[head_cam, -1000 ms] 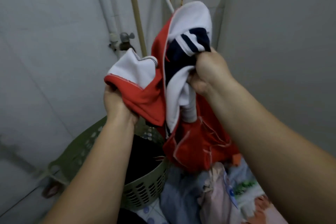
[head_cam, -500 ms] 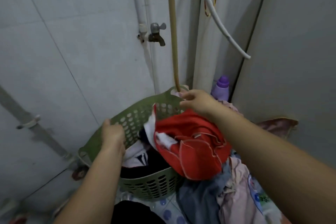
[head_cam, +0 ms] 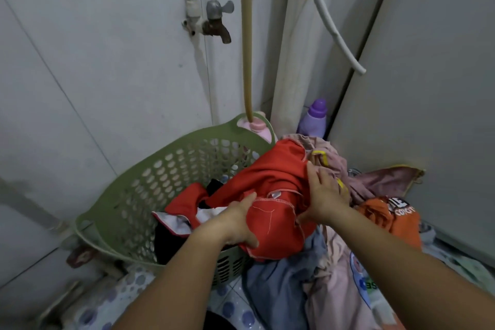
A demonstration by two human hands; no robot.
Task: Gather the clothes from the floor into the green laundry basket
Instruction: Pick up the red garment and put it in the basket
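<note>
The red garment (head_cam: 270, 185) lies draped over the right rim of the green laundry basket (head_cam: 139, 195), half inside and half hanging over the clothes pile (head_cam: 329, 270) on the floor. Your left hand (head_cam: 237, 225) cups its bunched lower fold, fingers curled around the cloth. Your right hand (head_cam: 322, 195) presses on its right edge, fingers spread, thumb tucked under the fabric. Behind the basket, a tap (head_cam: 217, 20) juts from the wall, and a purple bottle (head_cam: 313, 119) stands in the corner.

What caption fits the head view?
Both hands, left hand and right hand, press a red garment over the green laundry basket rim.
</note>
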